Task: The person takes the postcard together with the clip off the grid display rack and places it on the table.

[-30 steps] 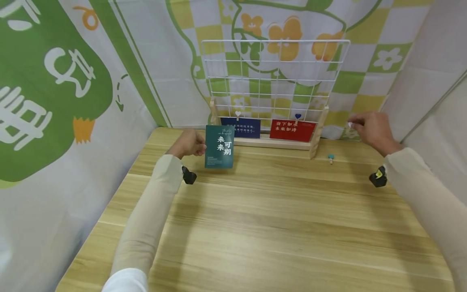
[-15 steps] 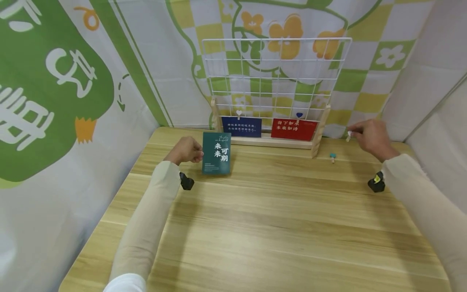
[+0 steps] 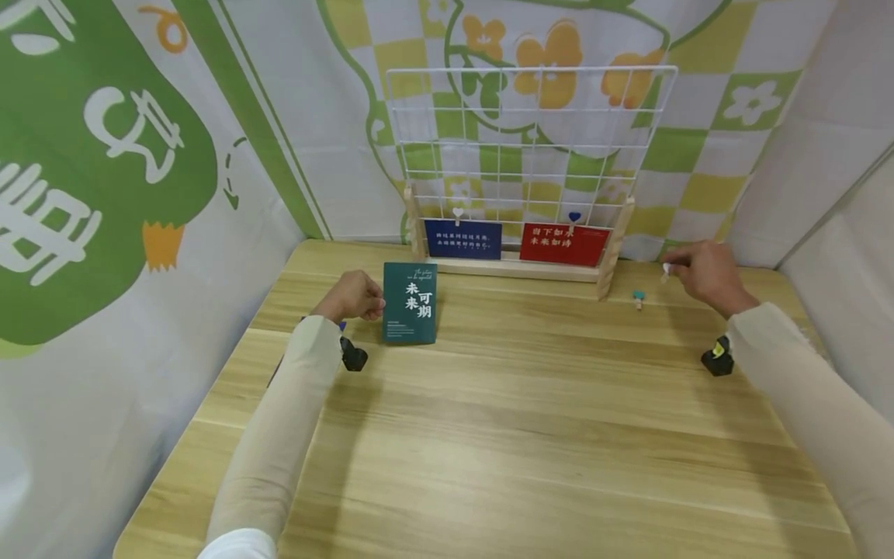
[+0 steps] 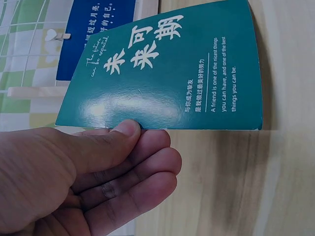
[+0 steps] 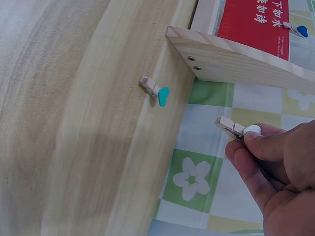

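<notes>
My left hand (image 3: 352, 296) pinches the left edge of a green card (image 3: 410, 303) with white lettering, thumb on its face in the left wrist view. The card is held up over the table, left of the grid rack. At the far right, my right hand (image 3: 708, 278) holds a small wooden clothespin (image 5: 230, 127) with a white heart, between thumb and fingers. A clothespin with a teal heart (image 5: 160, 93) lies on the table near it. On the white wire grid (image 3: 531, 144), a white-heart clip (image 3: 457, 214) holds a blue card (image 3: 464, 240) and a blue-heart clip (image 3: 574, 217) a red card (image 3: 564, 244).
The grid stands in a wooden base (image 3: 517, 265) at the back of the wooden table (image 3: 524, 435). Dark blue bits show beside my left sleeve (image 3: 279, 435), mostly hidden by it. Printed cloth hangs behind and to the left.
My left hand has brought the green card down and slightly left, toward me. My right hand has lowered with the white-heart clothespin. Dark blue bits now show beside the left sleeve.
</notes>
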